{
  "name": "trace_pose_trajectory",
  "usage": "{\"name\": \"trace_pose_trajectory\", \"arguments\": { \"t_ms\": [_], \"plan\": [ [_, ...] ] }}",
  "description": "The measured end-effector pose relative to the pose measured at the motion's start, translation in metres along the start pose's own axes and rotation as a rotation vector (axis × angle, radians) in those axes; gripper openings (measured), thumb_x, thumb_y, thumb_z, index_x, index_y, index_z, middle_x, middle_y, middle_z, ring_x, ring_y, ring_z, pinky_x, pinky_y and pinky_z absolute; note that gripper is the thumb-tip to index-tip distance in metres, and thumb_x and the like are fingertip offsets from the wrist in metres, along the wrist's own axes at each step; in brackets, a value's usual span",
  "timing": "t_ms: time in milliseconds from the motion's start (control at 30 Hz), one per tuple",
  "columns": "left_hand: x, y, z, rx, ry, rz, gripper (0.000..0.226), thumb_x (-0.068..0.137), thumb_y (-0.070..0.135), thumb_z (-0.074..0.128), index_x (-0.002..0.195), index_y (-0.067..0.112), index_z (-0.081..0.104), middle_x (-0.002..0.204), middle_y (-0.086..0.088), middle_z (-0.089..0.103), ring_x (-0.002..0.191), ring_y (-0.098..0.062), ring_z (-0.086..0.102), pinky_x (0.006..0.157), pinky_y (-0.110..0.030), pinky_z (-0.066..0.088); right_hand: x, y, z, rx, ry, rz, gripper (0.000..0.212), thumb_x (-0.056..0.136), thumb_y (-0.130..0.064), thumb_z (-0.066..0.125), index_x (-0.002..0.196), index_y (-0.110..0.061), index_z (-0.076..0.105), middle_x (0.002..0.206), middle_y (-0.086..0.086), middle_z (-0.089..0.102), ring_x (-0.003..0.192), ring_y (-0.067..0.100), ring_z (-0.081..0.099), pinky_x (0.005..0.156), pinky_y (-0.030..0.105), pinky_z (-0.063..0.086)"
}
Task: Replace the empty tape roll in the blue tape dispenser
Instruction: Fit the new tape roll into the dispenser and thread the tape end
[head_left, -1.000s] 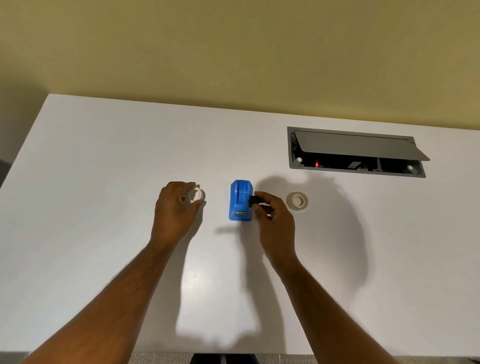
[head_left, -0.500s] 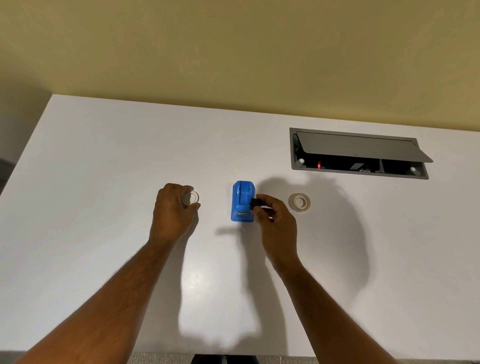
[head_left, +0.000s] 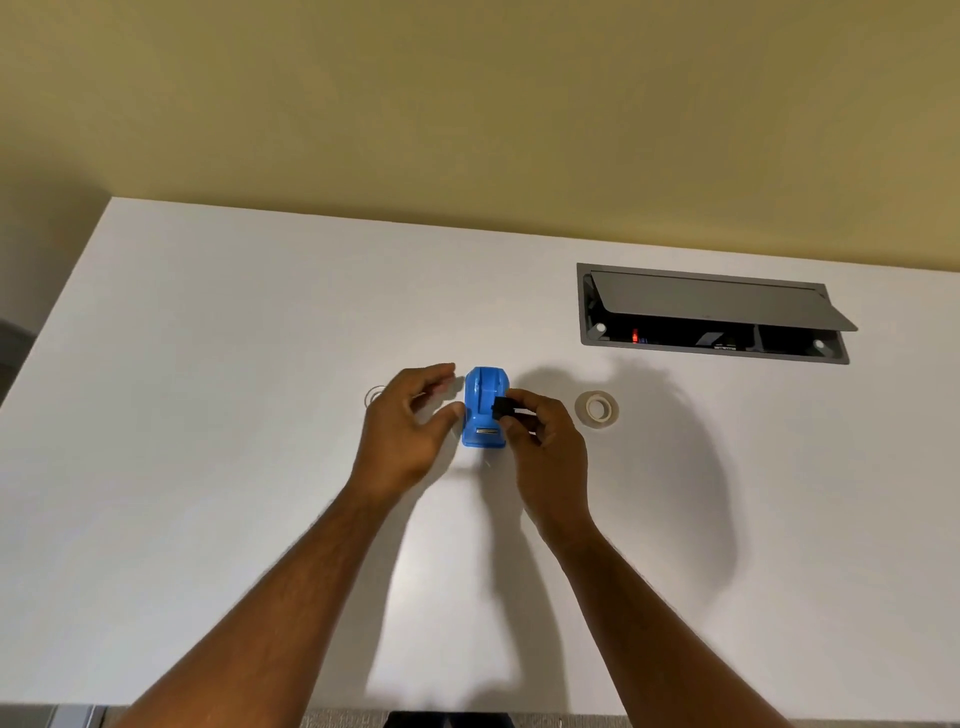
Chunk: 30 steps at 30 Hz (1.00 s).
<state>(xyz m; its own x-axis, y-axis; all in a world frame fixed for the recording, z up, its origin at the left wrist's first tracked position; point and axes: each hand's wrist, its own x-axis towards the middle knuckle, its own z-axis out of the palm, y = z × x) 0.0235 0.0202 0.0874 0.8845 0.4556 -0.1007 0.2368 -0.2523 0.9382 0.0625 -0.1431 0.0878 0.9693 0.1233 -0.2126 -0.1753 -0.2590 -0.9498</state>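
The blue tape dispenser (head_left: 484, 406) stands on the white table (head_left: 208, 415) between my hands, its cutter end toward me. My right hand (head_left: 545, 441) pinches a small black spindle (head_left: 505, 408) against the dispenser's right side. My left hand (head_left: 408, 431) hovers just left of the dispenser, fingers spread and holding nothing. The empty clear roll core (head_left: 375, 395) lies on the table behind my left hand, partly hidden by it. A full roll of tape (head_left: 597, 408) lies flat to the right of my right hand.
A grey cable hatch (head_left: 711, 317) with its lid raised is set into the table at the back right. A yellow wall rises beyond the table's far edge. The table's left edge runs diagonally at the far left.
My left hand has let go of the empty core, left it on the table and moved right toward the dispenser. My right hand still holds the black spindle.
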Motion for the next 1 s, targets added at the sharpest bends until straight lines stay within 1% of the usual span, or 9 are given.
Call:
{"name": "trace_pose_trajectory", "arguments": {
  "t_ms": [100,233,467,567,667,700,833,900,1000],
  "plan": [
    [-0.004,0.004,0.009,-0.038,-0.074,0.038,0.04,0.087,0.012,0.075,0.124,0.025,0.067,0.12,0.008,0.07,0.113,0.002,0.064,0.1,-0.019,0.05,-0.001,-0.002,0.002,-0.019,-0.011,-0.038,0.032,0.093,-0.008,0.063,0.109,-0.035,0.067,0.114,-0.003,0.069,0.102,0.008,0.068,0.087,0.026,0.056],
    [-0.007,0.004,0.017,-0.062,-0.129,0.082,0.039,0.088,0.015,0.075,0.123,0.029,0.067,0.119,0.011,0.069,0.114,-0.001,0.065,0.1,-0.021,0.051,-0.001,-0.003,0.002,-0.059,-0.02,-0.076,0.039,0.094,-0.01,0.063,0.103,-0.048,0.063,0.113,-0.007,0.068,0.102,0.007,0.066,0.089,0.026,0.055],
    [-0.01,0.007,0.022,-0.032,-0.143,0.115,0.044,0.09,0.013,0.069,0.111,0.051,0.067,0.106,0.015,0.072,0.102,-0.005,0.069,0.088,-0.015,0.053,0.0,0.0,0.0,-0.136,-0.036,-0.099,0.024,0.096,-0.014,0.062,0.113,-0.031,0.067,0.11,-0.008,0.067,0.1,0.007,0.065,0.09,0.026,0.055],
    [-0.009,0.004,0.025,-0.021,-0.137,0.114,0.038,0.09,0.013,0.069,0.114,0.043,0.069,0.107,0.011,0.072,0.1,-0.004,0.069,0.087,-0.015,0.053,0.002,0.003,-0.004,-0.149,-0.061,-0.094,0.026,0.095,-0.016,0.063,0.118,-0.027,0.066,0.113,-0.007,0.067,0.101,0.006,0.066,0.088,0.024,0.055],
    [-0.007,0.001,0.026,-0.016,-0.111,0.074,0.033,0.091,0.011,0.07,0.116,0.032,0.07,0.107,0.01,0.072,0.098,-0.002,0.068,0.086,-0.014,0.053,0.006,0.01,-0.012,-0.251,-0.046,-0.083,0.038,0.093,-0.017,0.068,0.129,-0.027,0.059,0.121,-0.008,0.062,0.101,0.003,0.062,0.086,0.015,0.049],
    [-0.007,0.001,0.025,-0.023,-0.102,0.059,0.032,0.091,0.011,0.07,0.116,0.031,0.07,0.106,0.009,0.072,0.097,-0.001,0.068,0.086,-0.014,0.053,0.008,0.014,-0.017,-0.317,0.001,-0.086,0.042,0.091,-0.019,0.069,0.131,-0.026,0.057,0.122,-0.009,0.06,0.103,0.003,0.059,0.088,0.015,0.048],
    [-0.005,0.0,0.024,-0.056,-0.089,0.02,0.031,0.09,0.01,0.071,0.114,0.031,0.07,0.105,0.011,0.072,0.095,0.001,0.068,0.084,-0.011,0.051,0.021,0.028,-0.041,-0.497,0.25,-0.02,0.044,0.087,-0.015,0.072,0.129,-0.019,0.057,0.128,0.002,0.056,0.117,0.021,0.055,0.099,0.035,0.049],
    [-0.005,0.0,0.024,-0.058,-0.088,0.009,0.03,0.09,0.01,0.071,0.115,0.027,0.071,0.106,0.011,0.072,0.095,0.001,0.068,0.084,-0.011,0.051,0.029,0.033,-0.052,-0.541,0.299,0.054,0.043,0.086,-0.014,0.071,0.126,-0.018,0.057,0.129,0.006,0.054,0.12,0.026,0.051,0.097,0.031,0.044],
    [-0.004,0.0,0.023,-0.062,-0.087,-0.006,0.029,0.09,0.008,0.071,0.117,0.021,0.072,0.106,0.01,0.073,0.094,0.0,0.068,0.085,-0.012,0.051,0.038,0.038,-0.065,-0.601,0.305,0.093,0.049,0.086,-0.011,0.068,0.132,-0.015,0.054,0.134,0.011,0.049,0.124,0.033,0.045,0.098,0.036,0.04]
  ]
}}
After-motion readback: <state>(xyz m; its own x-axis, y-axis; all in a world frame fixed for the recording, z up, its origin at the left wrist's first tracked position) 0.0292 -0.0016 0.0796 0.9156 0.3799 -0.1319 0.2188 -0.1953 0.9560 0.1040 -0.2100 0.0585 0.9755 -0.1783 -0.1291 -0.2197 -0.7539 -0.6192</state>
